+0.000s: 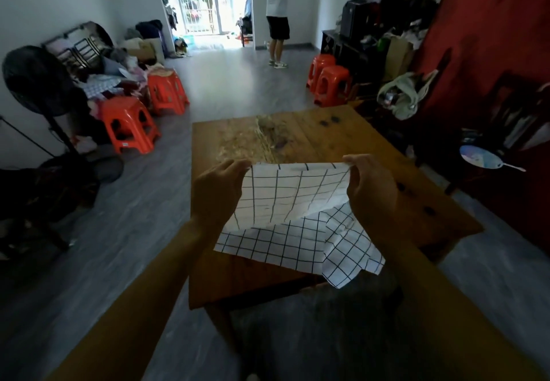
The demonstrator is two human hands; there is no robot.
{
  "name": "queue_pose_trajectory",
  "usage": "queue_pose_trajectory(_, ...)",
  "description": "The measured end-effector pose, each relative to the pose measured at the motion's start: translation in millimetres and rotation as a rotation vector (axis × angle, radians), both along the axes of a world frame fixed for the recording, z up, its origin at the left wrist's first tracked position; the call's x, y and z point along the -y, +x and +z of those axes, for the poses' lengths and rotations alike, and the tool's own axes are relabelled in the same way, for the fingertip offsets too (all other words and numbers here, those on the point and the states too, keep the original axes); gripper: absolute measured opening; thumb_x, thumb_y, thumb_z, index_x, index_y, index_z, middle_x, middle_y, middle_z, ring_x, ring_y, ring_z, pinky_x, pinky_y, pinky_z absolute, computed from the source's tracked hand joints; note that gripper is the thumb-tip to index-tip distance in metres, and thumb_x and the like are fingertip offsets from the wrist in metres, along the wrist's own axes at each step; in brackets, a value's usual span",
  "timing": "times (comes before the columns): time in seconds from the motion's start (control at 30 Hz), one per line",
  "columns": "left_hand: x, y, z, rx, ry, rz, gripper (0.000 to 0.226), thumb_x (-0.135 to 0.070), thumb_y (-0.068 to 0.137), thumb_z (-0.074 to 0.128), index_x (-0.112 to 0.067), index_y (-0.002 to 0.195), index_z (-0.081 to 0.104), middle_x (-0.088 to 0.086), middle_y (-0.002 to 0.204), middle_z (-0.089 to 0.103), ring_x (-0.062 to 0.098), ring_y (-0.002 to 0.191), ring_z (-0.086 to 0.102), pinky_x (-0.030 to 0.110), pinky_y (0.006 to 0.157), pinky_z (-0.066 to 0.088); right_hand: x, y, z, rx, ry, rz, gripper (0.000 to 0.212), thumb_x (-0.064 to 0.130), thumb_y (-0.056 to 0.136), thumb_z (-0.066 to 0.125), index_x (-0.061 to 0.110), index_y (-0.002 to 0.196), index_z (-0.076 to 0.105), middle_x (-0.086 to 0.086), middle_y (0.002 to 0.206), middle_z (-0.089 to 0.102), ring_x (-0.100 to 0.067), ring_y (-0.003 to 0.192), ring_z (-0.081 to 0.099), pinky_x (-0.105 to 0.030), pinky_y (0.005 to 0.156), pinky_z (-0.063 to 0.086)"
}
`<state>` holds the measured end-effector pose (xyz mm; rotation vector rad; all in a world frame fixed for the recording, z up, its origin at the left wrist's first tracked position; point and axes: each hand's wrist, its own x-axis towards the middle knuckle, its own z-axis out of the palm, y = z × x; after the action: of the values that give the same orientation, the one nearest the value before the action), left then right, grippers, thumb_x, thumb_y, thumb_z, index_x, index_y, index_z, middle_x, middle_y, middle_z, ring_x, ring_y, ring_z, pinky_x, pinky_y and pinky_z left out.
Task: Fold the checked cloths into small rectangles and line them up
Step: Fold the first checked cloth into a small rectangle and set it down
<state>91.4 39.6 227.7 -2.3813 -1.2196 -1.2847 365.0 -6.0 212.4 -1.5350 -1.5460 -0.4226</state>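
Between hands, white black-gridded cloth (294, 202)

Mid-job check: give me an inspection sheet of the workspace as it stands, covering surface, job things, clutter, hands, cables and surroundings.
Surface: wooden table, worn pale patch at the far middle.
Job's things: one checked cloth, far edge lifted, near part lying on the table, one corner hanging over the near edge. No folded cloths seen.
Clutter: nothing seen on the table besides the cloth.
Hands: left hand and right hand each pinch a far corner of the cloth.
Cables: nothing seen.
Surroundings: orange stools, standing fan, clothes pile, hand fan, a person by the doorway.
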Motion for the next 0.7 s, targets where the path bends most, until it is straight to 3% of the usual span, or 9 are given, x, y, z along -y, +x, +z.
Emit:
queue_pose_trajectory(0.2, -56.8, 9.0, 17.0, -0.002, 0.0, 0.046, 0.012, -0.015, 0.092, 0.061, -0.009, 0.098, 0.069, 0.009, 0.088, 0.072, 0.022, 0.067, 0.068, 0.02, 0.059, 0.047, -55.8, 17.7, 10.8, 0.031, 0.036, -0.01, 0.02, 0.017, 0.098, 0.05, 0.009, 0.107, 0.065, -0.009, 0.098, 0.069, -0.023, 0.082, 0.065, -0.037, 0.068, 0.054)
queue_pose_trajectory(0.4, -160.1, 14.5, 0.9, -0.044, -0.061, 0.048, 0.013, -0.017, 0.093, 0.057, -0.01, 0.097, 0.068, 0.007, 0.086, 0.07, 0.02, 0.066, 0.065, 0.022, 0.054, 0.046, -148.5, 27.2, 1.0, 0.119, -0.048, -0.025, 0.019, 0.019, 0.099, 0.052, 0.01, 0.108, 0.065, -0.008, 0.094, 0.069, -0.018, 0.077, 0.064, -0.021, 0.065, 0.042)
queue_pose_trajectory(0.53, -247.9, 20.0, -26.2, -0.061, -0.138, 0.044, 0.014, -0.017, 0.094, 0.056, -0.008, 0.095, 0.067, 0.008, 0.085, 0.069, 0.022, 0.067, 0.064, 0.025, 0.053, 0.046, -227.4, 32.0, -11.4, 0.094, -0.154, 0.035, 0.027, 0.022, 0.101, 0.043, 0.007, 0.113, 0.063, -0.011, 0.103, 0.068, -0.023, 0.09, 0.064, -0.032, 0.076, 0.053)
queue_pose_trajectory(0.7, -343.8, 20.3, -59.8, -0.08, -0.236, 0.032, 0.014, -0.015, 0.095, 0.055, -0.008, 0.091, 0.067, 0.007, 0.08, 0.067, 0.02, 0.064, 0.061, 0.025, 0.052, 0.046, -322.9, 39.7, -48.4, 0.119, -0.259, -0.002, 0.019, 0.009, 0.096, 0.052, 0.005, 0.109, 0.065, -0.015, 0.097, 0.069, -0.027, 0.082, 0.066, -0.039, 0.071, 0.057)
